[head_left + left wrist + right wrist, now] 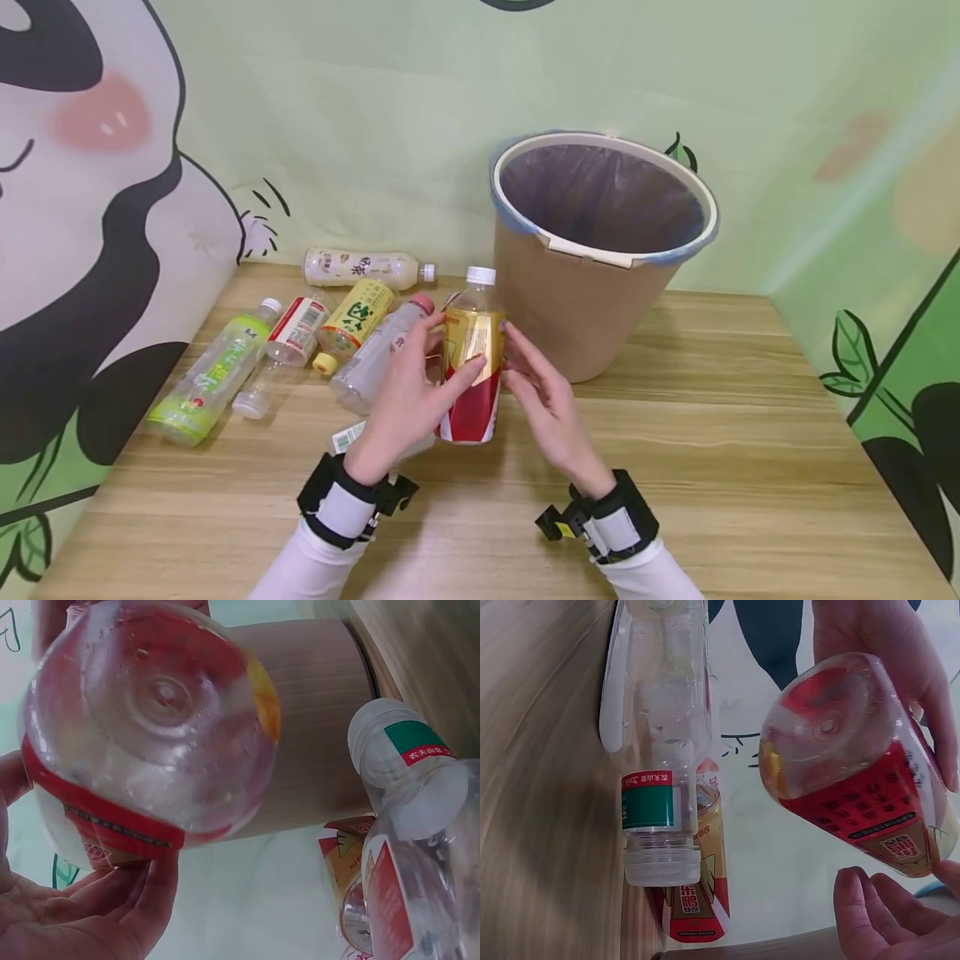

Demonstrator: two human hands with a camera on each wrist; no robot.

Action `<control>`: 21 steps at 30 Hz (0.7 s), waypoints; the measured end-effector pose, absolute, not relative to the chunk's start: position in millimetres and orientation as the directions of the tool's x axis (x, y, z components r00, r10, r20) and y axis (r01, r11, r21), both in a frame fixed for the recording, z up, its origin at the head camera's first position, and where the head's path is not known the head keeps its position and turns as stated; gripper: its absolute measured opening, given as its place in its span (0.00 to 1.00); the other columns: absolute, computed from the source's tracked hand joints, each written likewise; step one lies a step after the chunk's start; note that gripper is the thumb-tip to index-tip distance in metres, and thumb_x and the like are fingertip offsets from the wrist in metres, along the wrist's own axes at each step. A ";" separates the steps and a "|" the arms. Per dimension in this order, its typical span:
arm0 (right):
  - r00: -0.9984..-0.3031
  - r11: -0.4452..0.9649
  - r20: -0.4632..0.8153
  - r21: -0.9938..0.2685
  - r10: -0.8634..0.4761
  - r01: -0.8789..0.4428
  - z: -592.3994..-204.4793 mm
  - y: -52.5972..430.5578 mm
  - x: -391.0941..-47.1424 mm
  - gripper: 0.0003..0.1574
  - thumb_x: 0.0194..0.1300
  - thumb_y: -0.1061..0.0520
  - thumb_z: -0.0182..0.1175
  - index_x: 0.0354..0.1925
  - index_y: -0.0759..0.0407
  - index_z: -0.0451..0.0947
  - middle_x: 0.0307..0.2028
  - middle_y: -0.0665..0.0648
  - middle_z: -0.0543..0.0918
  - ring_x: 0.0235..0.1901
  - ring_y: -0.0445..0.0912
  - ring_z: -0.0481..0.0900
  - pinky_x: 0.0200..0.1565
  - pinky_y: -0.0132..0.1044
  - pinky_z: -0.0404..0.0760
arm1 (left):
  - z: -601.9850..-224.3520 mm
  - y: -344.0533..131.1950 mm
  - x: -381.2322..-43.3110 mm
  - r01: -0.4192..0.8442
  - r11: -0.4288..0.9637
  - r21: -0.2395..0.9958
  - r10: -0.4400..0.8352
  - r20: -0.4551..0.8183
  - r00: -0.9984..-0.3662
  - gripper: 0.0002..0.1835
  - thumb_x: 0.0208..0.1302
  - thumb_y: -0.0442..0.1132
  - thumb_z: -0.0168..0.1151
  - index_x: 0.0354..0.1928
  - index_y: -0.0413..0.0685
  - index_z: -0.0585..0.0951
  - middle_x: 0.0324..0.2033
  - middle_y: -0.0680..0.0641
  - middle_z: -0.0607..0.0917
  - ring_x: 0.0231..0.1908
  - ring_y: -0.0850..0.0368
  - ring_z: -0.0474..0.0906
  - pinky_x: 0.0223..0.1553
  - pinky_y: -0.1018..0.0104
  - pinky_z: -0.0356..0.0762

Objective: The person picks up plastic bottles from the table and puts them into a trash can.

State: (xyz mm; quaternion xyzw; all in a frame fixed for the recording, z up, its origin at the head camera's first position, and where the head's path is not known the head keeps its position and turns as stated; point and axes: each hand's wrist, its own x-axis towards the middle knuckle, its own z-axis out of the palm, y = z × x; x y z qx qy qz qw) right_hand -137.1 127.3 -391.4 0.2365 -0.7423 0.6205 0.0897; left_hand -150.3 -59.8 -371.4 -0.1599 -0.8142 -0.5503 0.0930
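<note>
A plastic drink bottle (474, 367) with a gold-and-red label and white cap is held upright above the table, its underside facing both wrist cameras. My left hand (408, 400) grips it from the left, thumb across the label. On the other side, my right hand (551, 408) has its fingers loosely extended, with fingertips at the bottle's edge. In the right wrist view, the right hand's fingers (881, 907) lie close beside the label. Below and behind my left hand lie a clear bottle (660, 802) with a green-and-red label and another gold-and-red container (697, 900).
A tan bin (577, 308) lined with a bag stands behind the bottle, to the right. Several bottles lie on the table's left: a green-labelled one (217, 375), a red-and-white-labelled one (298, 332), a yellow one (356, 321), a pink-capped one (375, 354) and a milky one (360, 268).
</note>
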 end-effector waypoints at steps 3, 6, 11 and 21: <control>-0.880 0.147 0.411 -0.880 -0.240 -0.451 -391.4 127.3 -136.5 0.32 0.72 0.62 0.47 0.71 0.50 0.57 0.65 0.58 0.67 0.60 0.52 0.70 0.59 0.48 0.73 | -371.0 -59.0 -149.3 0.342 0.340 0.876 0.167 0.302 -0.939 0.39 0.59 0.55 0.63 0.65 0.43 0.61 0.49 0.44 0.81 0.48 0.56 0.77 0.49 0.57 0.79; -0.888 0.170 0.390 -0.884 -0.243 -0.435 -388.4 126.6 -134.7 0.33 0.72 0.63 0.46 0.72 0.51 0.55 0.67 0.57 0.65 0.61 0.51 0.68 0.61 0.48 0.70 | -370.6 -58.7 -148.3 0.334 0.351 0.875 0.172 0.291 -0.941 0.39 0.60 0.57 0.61 0.66 0.43 0.60 0.50 0.44 0.80 0.48 0.57 0.77 0.48 0.57 0.79; -0.883 0.153 0.387 -0.887 -0.265 -0.435 -370.5 123.4 -129.6 0.33 0.71 0.67 0.44 0.72 0.61 0.52 0.67 0.65 0.62 0.60 0.59 0.68 0.59 0.53 0.70 | -368.3 -58.6 -149.0 0.351 0.359 0.865 0.188 0.301 -0.935 0.38 0.62 0.58 0.57 0.65 0.42 0.61 0.53 0.41 0.79 0.49 0.55 0.78 0.47 0.59 0.80; -0.907 0.130 0.312 -0.924 -0.282 -0.359 -390.1 129.1 -135.5 0.37 0.71 0.61 0.48 0.73 0.42 0.51 0.65 0.59 0.64 0.57 0.56 0.70 0.50 0.50 0.79 | -369.1 -61.9 -145.8 0.354 0.438 0.826 0.190 0.300 -0.935 0.29 0.69 0.58 0.47 0.58 0.42 0.70 0.47 0.44 0.83 0.45 0.57 0.80 0.45 0.61 0.81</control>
